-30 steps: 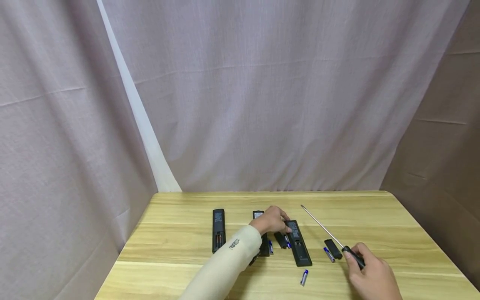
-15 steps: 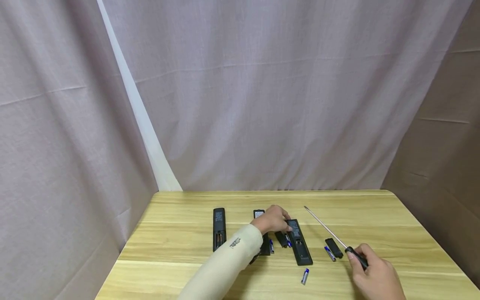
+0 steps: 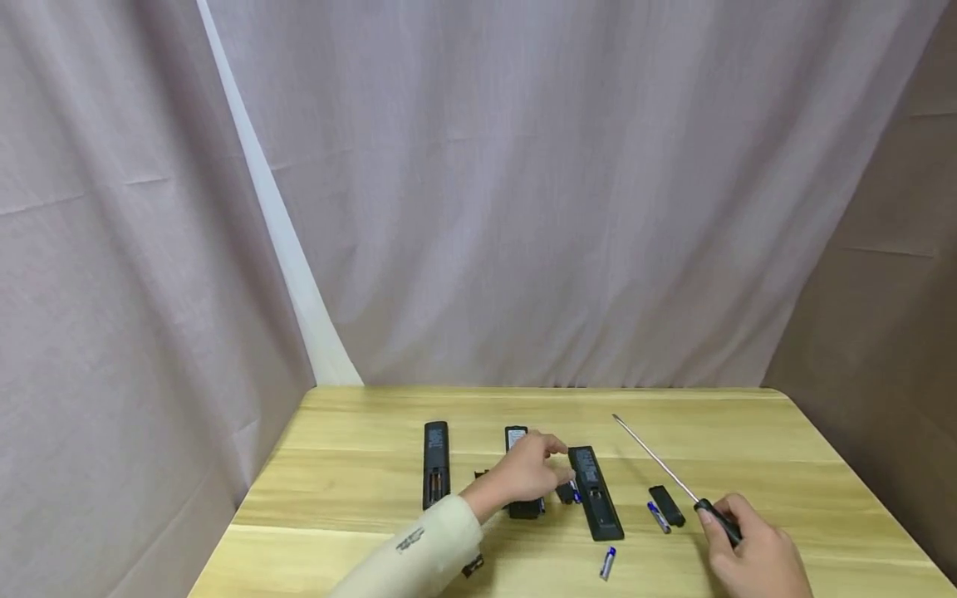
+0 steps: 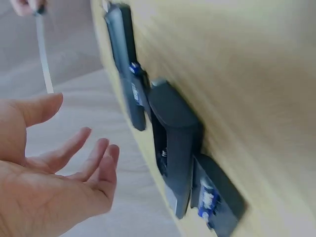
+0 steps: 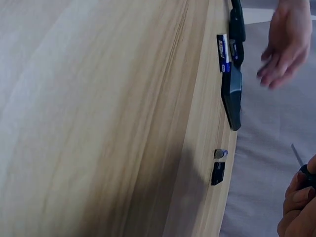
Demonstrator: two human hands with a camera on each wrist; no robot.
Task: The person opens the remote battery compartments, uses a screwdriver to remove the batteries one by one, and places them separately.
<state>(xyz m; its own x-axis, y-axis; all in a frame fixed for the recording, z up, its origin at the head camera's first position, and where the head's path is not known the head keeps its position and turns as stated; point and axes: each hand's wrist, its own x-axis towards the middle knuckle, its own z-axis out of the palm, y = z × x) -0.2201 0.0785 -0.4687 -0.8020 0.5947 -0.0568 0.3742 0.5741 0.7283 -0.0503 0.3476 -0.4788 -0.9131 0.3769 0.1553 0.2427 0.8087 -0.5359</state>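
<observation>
My left hand (image 3: 523, 472) hovers over the middle remote control (image 3: 516, 433), partly covering it. In the left wrist view its fingers are spread apart with nothing between them. Just right of it, the right-hand remote control (image 3: 596, 497) lies back up with its battery bay bare. My right hand (image 3: 758, 550) grips a screwdriver (image 3: 658, 462) by its black handle, the long metal shaft pointing up and left above the table. A loose battery (image 3: 608, 563) lies in front of the right-hand remote. Another battery (image 3: 658, 517) rests beside a black battery cover (image 3: 668, 505).
Farther left lies a remote control (image 3: 436, 465) with batteries showing in its bay. Between the middle and right remotes are a dark cover (image 3: 564, 492) and a blue battery (image 3: 575, 492). A small dark piece (image 3: 473, 566) shows beside the left sleeve. A curtain (image 3: 538, 208) hangs behind the table.
My left hand has let go of the right-hand remote's upper end and drawn back to the left. The screwdriver in my right hand has shifted slightly right.
</observation>
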